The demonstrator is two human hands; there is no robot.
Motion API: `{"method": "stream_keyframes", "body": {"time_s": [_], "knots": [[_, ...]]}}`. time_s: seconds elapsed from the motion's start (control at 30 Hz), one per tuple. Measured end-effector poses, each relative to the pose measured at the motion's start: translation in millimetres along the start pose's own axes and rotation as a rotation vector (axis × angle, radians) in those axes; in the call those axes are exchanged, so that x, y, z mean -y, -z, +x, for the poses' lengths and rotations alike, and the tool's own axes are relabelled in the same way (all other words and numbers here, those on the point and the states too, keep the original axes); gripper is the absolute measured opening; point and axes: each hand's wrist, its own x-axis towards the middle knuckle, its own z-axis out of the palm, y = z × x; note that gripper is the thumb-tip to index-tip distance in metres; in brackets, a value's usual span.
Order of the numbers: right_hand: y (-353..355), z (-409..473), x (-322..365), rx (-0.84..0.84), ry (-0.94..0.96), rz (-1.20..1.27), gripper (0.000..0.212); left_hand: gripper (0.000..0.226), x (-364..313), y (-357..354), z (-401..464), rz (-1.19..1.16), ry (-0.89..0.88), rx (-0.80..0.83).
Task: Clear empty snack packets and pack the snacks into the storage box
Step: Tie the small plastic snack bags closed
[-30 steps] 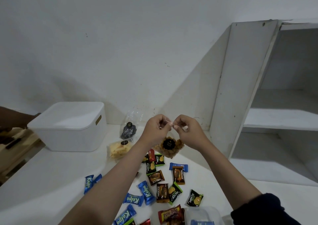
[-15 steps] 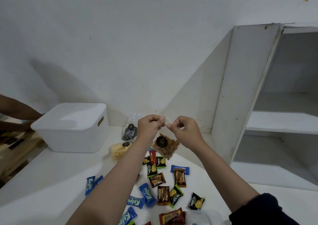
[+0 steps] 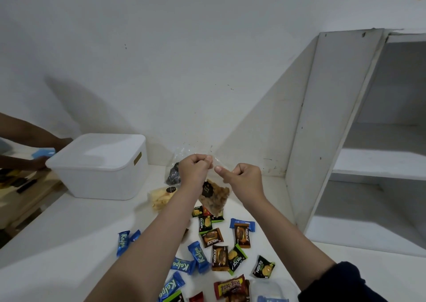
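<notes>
The bag [image 3: 213, 195] hangs below both hands, long axis vertical, its clear top pinched between left hand [image 3: 195, 169] and right hand [image 3: 242, 181].

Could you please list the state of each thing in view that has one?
White plastic storage box: lid on, closed.
Clear plastic bag of brown snacks: held up off the table, top pinched by both hands.
Left hand: pinching the bag top.
Right hand: pinching the bag top.
White open shelf unit: shelves bare.
</notes>
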Motion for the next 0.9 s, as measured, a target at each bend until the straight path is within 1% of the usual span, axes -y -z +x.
{"method": "stream_keyframes", "body": {"time_s": [0.07, 0.13, 0.23, 0.43, 0.53, 0.63, 0.77, 0.83, 0.9], "knots": [[-1.2, 0.0, -0.8, 0.038, -0.013, 0.068, 0.04, 0.01, -1.2, 3.4, 1.7, 0.001, 0.004, -0.021], [-1.5, -0.6, -2.4, 0.121, -0.036, 0.117, 0.031, 0.011, -2.5, 8.5, 5.2, -0.001, 0.006, -0.039], [-1.9, -3.4, -5.6, 0.176, -0.057, 0.099, 0.024, 0.014, -1.1, 15.2, 8.9, 0.007, -0.002, -0.035], [-3.5, -6.7, -9.1, 0.095, -0.062, 0.057, 0.033, 0.012, 4.9, 22.2, 8.7, 0.021, 0.018, -0.027], [-2.3, -7.7, -9.3, 0.064, -0.062, 0.044, 0.036, 0.014, 3.9, 26.0, 8.9, 0.015, 0.025, -0.022], [1.2, -7.2, -8.7, 0.027, -0.07, 0.07, 0.039, 0.01, 2.0, 29.2, 8.5, -0.007, 0.056, -0.01], [6.0, -4.9, -6.5, -0.029, -0.131, 0.193, 0.043, 0.011, -1.8, 32.1, 7.4, -0.184, 0.139, 0.073], [5.0, -2.2, -7.7, -0.043, -0.147, 0.24, 0.039, 0.01, -2.1, 32.3, 4.5, -0.237, 0.16, 0.098], [3.9, -2.2, -8.2, -0.032, -0.13, 0.237, 0.033, 0.009, -1.1, 33.2, 1.9, -0.288, 0.174, 0.103]]}}
